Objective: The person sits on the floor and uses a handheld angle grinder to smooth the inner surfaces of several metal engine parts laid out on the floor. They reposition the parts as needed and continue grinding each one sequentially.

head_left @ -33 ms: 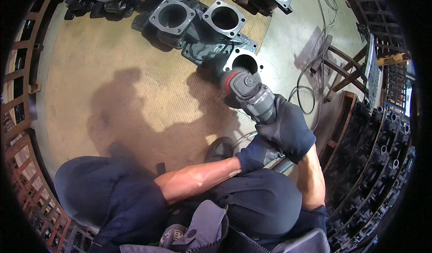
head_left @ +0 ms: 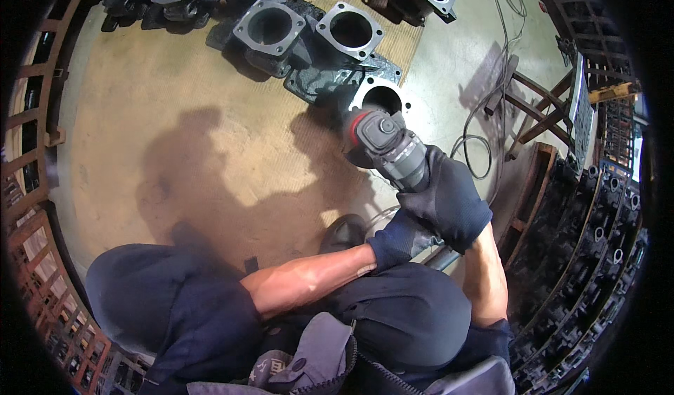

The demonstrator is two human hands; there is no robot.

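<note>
Both my hands, in dark work gloves, grip an angle grinder (head_left: 404, 160) with a grey head and a red ring. Wrapped round the front of its body is my right hand (head_left: 453, 198). My left hand (head_left: 403, 240) is closed farther back on the tool, partly covered by the right. The grinder's head is at the near edge of a square metal flange (head_left: 359, 94) with a round bore, on a dark casting. Blur hides the disc's exact contact.
Several dark castings with bright flanges, such as one (head_left: 269, 31), stand on a tan ribbed sheet (head_left: 189, 79). Cables (head_left: 484, 117) lie on the floor at right, beside a metal stand (head_left: 544, 107). Stacked dark parts (head_left: 576, 233) fill the right side; slatted brown racks (head_left: 42, 254) border the left.
The grinder's head and my right hand have shifted very slightly up and left. My grip is unchanged, and the castings stay in place.
</note>
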